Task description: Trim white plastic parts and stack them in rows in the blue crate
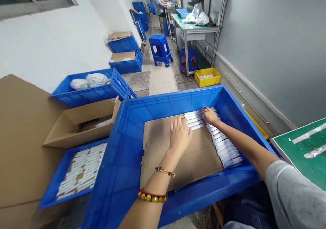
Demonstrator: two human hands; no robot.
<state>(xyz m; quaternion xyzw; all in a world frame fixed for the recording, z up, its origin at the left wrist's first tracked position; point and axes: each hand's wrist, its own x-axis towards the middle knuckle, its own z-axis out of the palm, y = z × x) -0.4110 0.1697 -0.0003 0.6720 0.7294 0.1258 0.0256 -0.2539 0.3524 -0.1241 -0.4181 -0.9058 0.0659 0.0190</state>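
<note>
Inside a big blue plastic crate point(163, 103) lies a sheet of brown cardboard point(163, 154). Slim white strips point(195, 120) lie side by side at its far edge, and a longer row of the same white strips point(225, 147) runs down the right side. My left hand point(179, 134) is closed with bent fingers at the left ends of the far strips. At their right ends, where the two rows meet, my right hand point(209, 116) has its fingers pinched down on them. The fingertips of both hands are partly hidden.
To the left stand a blue tray of white strips point(81, 169), an open cardboard box point(84, 120) and a blue crate with wrapped bundles point(89, 90). Ahead are a blue stool point(160, 49) and a yellow bin point(207, 77). A green-topped table point(305, 147) is at right; a person point(159, 1) sits far off.
</note>
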